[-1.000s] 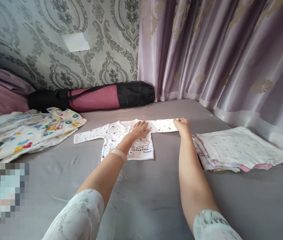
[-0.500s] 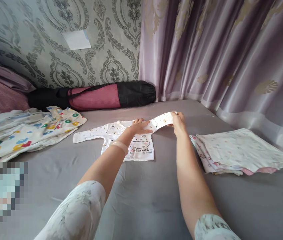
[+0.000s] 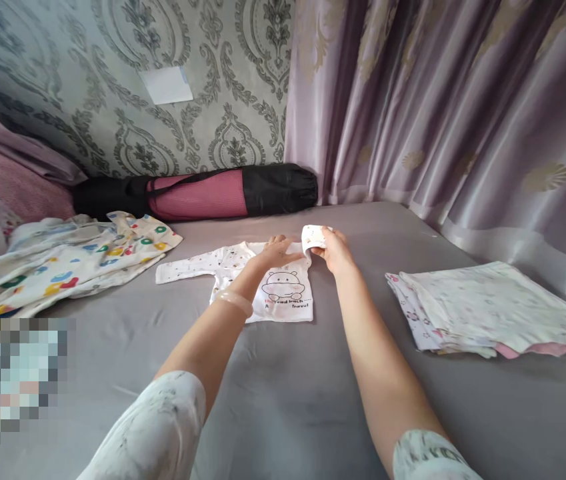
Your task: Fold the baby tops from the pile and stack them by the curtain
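A small white baby shirt [image 3: 283, 308] with a printed hippo-like cartoon and lettering lies on the grey sheet. My left hand [image 3: 279, 253] rests on its upper chest near the right-side shoulder, fingers spread flat on the cloth. Pinched in my right hand [image 3: 333, 248] is the end of the right-side sleeve [image 3: 313, 237], lifted and bent back toward the body of the shirt. The other sleeve [image 3: 185, 267] lies stretched out to the left. Part of the shirt's front is hidden under my left forearm.
To the right lies a stack of folded clothes [image 3: 503, 303]. Loose patterned clothes [image 3: 77, 267] are spread at the left. A long black and pink bag [image 3: 197, 193] lies along the wall, beside a purple curtain [image 3: 413, 100]. Something pixelated is at the lower left.
My right hand has carried the sleeve end leftward, so the sleeve that reached out to the right is now folded back. My left hand stays on the shirt. The view has shifted slightly.
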A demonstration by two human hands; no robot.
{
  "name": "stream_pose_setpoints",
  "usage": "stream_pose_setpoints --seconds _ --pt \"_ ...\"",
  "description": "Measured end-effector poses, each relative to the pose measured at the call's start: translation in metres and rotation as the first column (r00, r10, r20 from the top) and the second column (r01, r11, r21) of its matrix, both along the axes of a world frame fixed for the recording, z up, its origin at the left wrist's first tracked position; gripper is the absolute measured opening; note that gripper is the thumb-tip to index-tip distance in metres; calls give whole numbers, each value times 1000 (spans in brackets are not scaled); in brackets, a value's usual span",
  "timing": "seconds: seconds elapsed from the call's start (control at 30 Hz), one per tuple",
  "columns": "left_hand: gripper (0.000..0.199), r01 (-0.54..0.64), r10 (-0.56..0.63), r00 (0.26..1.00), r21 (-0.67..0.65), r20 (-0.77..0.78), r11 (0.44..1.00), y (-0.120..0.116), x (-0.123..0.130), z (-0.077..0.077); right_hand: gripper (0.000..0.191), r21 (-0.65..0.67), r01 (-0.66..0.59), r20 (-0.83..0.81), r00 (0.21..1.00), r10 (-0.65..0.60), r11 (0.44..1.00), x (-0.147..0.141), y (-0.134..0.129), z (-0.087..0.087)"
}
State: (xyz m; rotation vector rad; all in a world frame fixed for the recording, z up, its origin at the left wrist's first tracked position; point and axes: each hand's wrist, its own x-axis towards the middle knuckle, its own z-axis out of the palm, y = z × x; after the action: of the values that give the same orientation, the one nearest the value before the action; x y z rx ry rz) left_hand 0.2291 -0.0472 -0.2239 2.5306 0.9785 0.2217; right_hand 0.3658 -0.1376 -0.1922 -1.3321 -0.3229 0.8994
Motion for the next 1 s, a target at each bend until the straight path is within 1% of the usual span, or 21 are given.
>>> stream_pose_setpoints --seconds 0.07,0.1,0.17,0.2,0.23,0.3,0.37,0.43,0.5,0.57,0.6,0.63,0.67,0.7,0.77,0.87,0.93,1.0 --pt "60 -114 125 976 -68 178 991 -1 -19 -2 7 9 -10 -28 1000 10 1000 -4 1 0" --pt "55 -166 200 943 -143 265 976 -3 -30 -3 7 10 -19 -36 999 19 1000 -6 2 0" --pt "46 -229 365 838 -345 406 910 -6 -52 -3 6 11 -43 -44 998 44 999 -12 4 -2" --pt "42 -231 440 774 -445 456 865 -9 -61 -3 6 13 -59 -43 997 60 998 -16 6 -3" --pt "38 -210 501 711 -530 494 821 -11 -69 -3 7 15 -74 -40 996 75 997 -20 7 -5" --pt "34 -117 571 607 -648 553 753 -16 -80 -6 7 19 -102 -27 994 103 995 -31 9 -9" --pt "34 -25 608 536 -709 586 705 -19 -84 -12 7 20 -141 -8 990 141 990 -42 10 -13" --pt "38 21 642 498 -748 583 663 -21 -82 -18 11 28 -231 26 973 230 973 -53 8 -16" --pt "41 36 659 490 -769 570 639 -22 -80 -23 20 18 -385 76 921 383 923 -61 6 -19" --pt "45 40 654 489 -764 577 644 -22 -78 -26 34 -38 -526 143 839 525 850 -63 3 -20" --pt "46 37 648 489 -756 584 653 -22 -77 -26 41 -74 -564 178 804 568 822 -61 3 -19" --pt "48 30 643 488 -747 590 664 -21 -77 -27 46 -103 -581 213 780 588 808 -58 2 -18" --pt "49 14 641 488 -739 593 673 -20 -78 -27 51 -115 -581 244 770 590 806 -52 2 -17" --pt "49 -8 639 491 -731 592 683 -20 -78 -27 54 -108 -569 269 773 575 815 -45 2 -15" --pt "47 -59 631 510 -709 584 703 -18 -79 -28 58 -49 -510 295 814 500 859 -27 1 -12" --pt "39 -124 595 566 -655 570 745 -16 -79 -31 59 30 -351 299 896 327 936 -2 -2 -9" --pt "34 -162 585 593 -630 553 760 -16 -78 -33 57 31 -253 292 928 233 967 9 -4 -11" --pt "34 -190 592 598 -622 540 760 -16 -77 -33 56 2 -199 298 936 189 980 13 -4 -16"
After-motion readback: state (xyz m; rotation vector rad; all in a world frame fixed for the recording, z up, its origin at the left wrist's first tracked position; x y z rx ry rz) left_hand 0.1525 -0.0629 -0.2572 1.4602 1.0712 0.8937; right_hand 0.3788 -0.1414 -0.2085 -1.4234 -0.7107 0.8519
